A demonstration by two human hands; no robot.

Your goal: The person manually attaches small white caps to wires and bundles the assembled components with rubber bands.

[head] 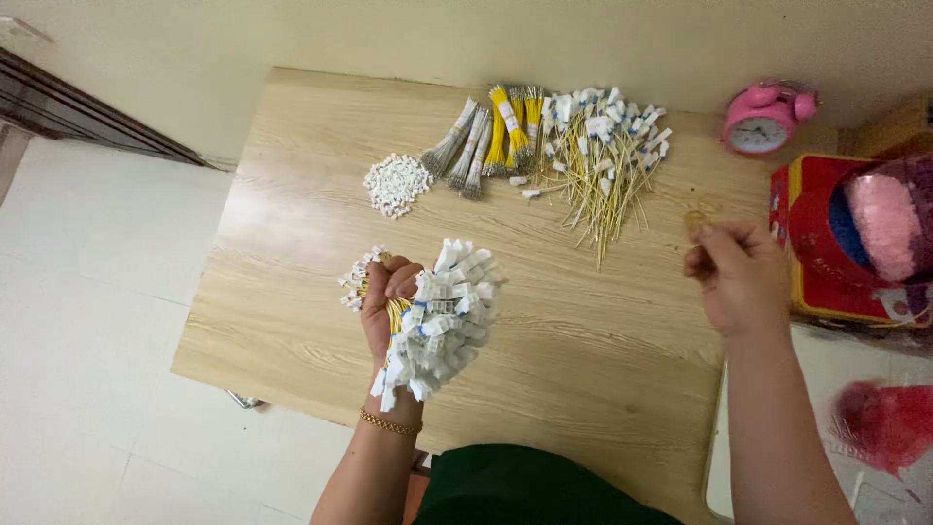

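The left hand [387, 297] is clamped around a thick bundle [442, 316] of yellow wires, each tipped with a white tag or connector — the tags fan out to the right of the fist, and a smaller cluster of white ends pokes out to its left. A gold bracelet [390, 423] sits on that wrist. The hand holds the bundle above the near part of the wooden table [292, 233], close to the person's body. The right hand [737, 277] is raised off to the right, well apart from the bundle, with fingers curled together; it seems to pinch something small and tan at the fingertips, though what it is cannot be told. Farther back on the table lie a loose heap of tagged yellow wires [607, 156], bound wire bunches [491, 136] in grey and yellow just beside it, and a small pile of white connectors [397, 183] to their left. A pink alarm clock [766, 119] stands at the far right corner — beside it, off the table's right edge, is a red box [826, 233] with fluffy pink and purple stuff on top.
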